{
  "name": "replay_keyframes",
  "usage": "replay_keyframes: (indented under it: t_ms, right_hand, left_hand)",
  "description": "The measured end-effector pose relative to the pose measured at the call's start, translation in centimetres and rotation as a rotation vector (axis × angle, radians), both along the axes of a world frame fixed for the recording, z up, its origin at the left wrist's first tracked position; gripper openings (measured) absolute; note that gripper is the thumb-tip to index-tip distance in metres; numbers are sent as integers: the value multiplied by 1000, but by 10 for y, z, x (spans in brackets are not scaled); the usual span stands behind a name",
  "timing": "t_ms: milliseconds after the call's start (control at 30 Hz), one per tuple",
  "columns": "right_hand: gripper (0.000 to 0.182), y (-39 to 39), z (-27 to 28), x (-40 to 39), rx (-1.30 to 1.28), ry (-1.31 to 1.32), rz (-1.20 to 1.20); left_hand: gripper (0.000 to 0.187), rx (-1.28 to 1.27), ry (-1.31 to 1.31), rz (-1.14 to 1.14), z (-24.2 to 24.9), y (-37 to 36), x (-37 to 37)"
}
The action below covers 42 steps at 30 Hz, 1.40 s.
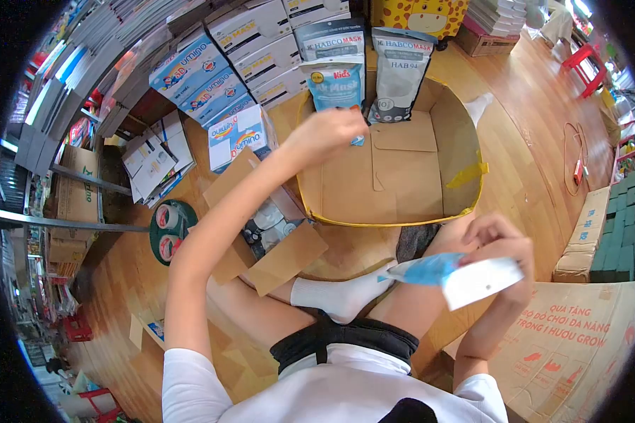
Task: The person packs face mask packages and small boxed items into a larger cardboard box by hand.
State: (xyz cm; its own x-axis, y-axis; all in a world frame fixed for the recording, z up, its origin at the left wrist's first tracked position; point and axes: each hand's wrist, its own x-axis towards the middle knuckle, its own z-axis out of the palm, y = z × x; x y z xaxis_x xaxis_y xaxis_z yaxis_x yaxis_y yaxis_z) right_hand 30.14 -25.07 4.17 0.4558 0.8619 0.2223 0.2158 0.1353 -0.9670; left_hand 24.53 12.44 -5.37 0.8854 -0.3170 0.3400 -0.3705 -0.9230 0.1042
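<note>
My right hand (502, 247) grips a blue-and-white mask packet (430, 269), tilted above my right knee, its white end toward me. My left hand (331, 134) reaches over the far left of an open cardboard box (402, 218) with yellow edging. Its fingers are closed in front of a blue Kids mask packet (335, 83); whether they hold it is hidden. Behind that packet stands a grey-and-blue Habco mask packet (328, 41). A black-and-grey HAB 94 packet (400, 74) leans upright at the box's back wall.
An open carton (286, 257) with packets inside stands left of the box. Stacked mask cartons (257, 46), blue-and-white cartons (201, 74) and a green tray (164, 243) lie beyond. A large printed carton (571, 345) sits at my right; green boxes (619, 229) stand farther right.
</note>
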Motion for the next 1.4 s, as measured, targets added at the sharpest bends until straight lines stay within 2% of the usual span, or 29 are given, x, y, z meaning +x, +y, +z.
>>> replay_keyframes:
  t_ms: [33, 133, 167, 233, 300, 367, 433, 567, 700, 800, 900, 1000, 1100, 1200, 1300, 1400]
  right_hand:
    - [21, 5, 9, 3, 0, -2, -81]
    - [15, 22, 24, 43, 93, -322, -154]
    - [17, 32, 28, 56, 170, -392, -163]
    - [16, 60, 44, 65, 79, -435, -320]
    - [16, 87, 54, 75, -108, -362, -334]
    - [16, 115, 35, 107, -95, -434, -149]
    - [17, 142, 11, 130, -206, -426, -88]
    - [19, 184, -25, 153, -368, -314, -118]
    - [20, 209, -45, 169, -167, -444, 9]
    - [19, 217, -48, 169, -144, -386, -7]
    - [23, 221, -52, 167, -49, -459, -72]
    - [26, 215, -45, 164, -218, -635, -303]
    - [34, 216, -51, 163, -37, -615, -380]
    - [43, 216, -50, 157, -23, -638, -445]
    - [59, 214, -59, 161, 11, -623, -559]
    - [81, 204, -91, 188, -236, -680, -656]
  left_hand:
    - [38, 16, 315, -17, -8, -2, 0]
    - [43, -116, 604, 120, -32, -12, -9]
    - [49, -81, 616, 179, -39, -11, -9]
    - [61, -13, 643, 295, -52, -8, -7]
    - [68, -80, 596, 353, -57, -7, -6]
    - [74, -104, 585, 381, -55, -7, -6]
    - [78, -85, 608, 385, -50, -8, -6]
    - [77, -109, 619, 384, -62, -3, -3]
    - [76, -51, 699, 396, -52, -8, -4]
    - [73, -48, 705, 374, -51, -7, -3]
    - [70, -76, 703, 347, -53, -6, -2]
    - [68, -67, 706, 325, -52, -7, 0]
    - [67, -130, 736, 263, -47, -13, 5]
    - [66, -191, 661, 184, -47, -22, 15]
    - [67, -201, 611, 154, -53, -29, 26]
    - [69, -122, 628, 198, -51, -30, 29]
